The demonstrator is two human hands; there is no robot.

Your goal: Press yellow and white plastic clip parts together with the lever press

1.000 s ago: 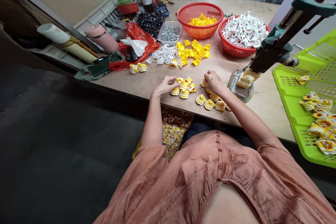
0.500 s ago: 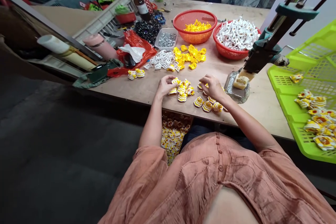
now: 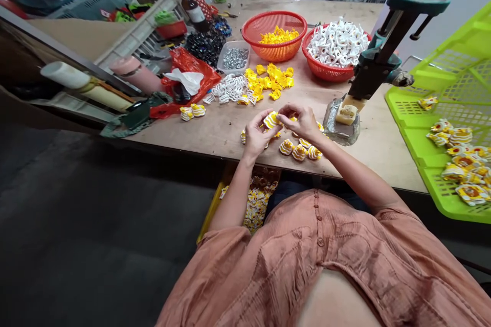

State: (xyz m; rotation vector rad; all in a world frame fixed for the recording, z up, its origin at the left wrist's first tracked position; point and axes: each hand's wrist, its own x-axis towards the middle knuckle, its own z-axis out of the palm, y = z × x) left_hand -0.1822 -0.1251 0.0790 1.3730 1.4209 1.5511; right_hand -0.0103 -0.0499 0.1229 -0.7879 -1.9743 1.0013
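Note:
A small yellow-and-white striped plastic piece (image 3: pixel 271 120) is held up between my hands above the table. My left hand (image 3: pixel 258 132) is closed on it from the left, thumb and fingers around its edge. From the right, my right hand (image 3: pixel 301 121) reaches it with thumb and forefinger pinched at its edge; whether a tiny part sits in that pinch is hidden. Below my right hand lie several more striped pieces (image 3: pixel 299 152). Others are partly covered by my left hand. A pair of striped pieces (image 3: pixel 192 111) rests farther left on the table.
A hand press (image 3: pixel 347 115) stands right of my hands. Behind are loose yellow parts (image 3: pixel 274 79), white wavy parts (image 3: pixel 230 88), a tub of metal screws (image 3: pixel 235 59), and red baskets (image 3: pixel 249 36) of yellow and white parts. A green crate (image 3: pixel 414 153) stands right.
My hands have come together and lifted a striped piece from the group on the table. Earlier they were apart, each over its own cluster. The camera view has shifted slightly.

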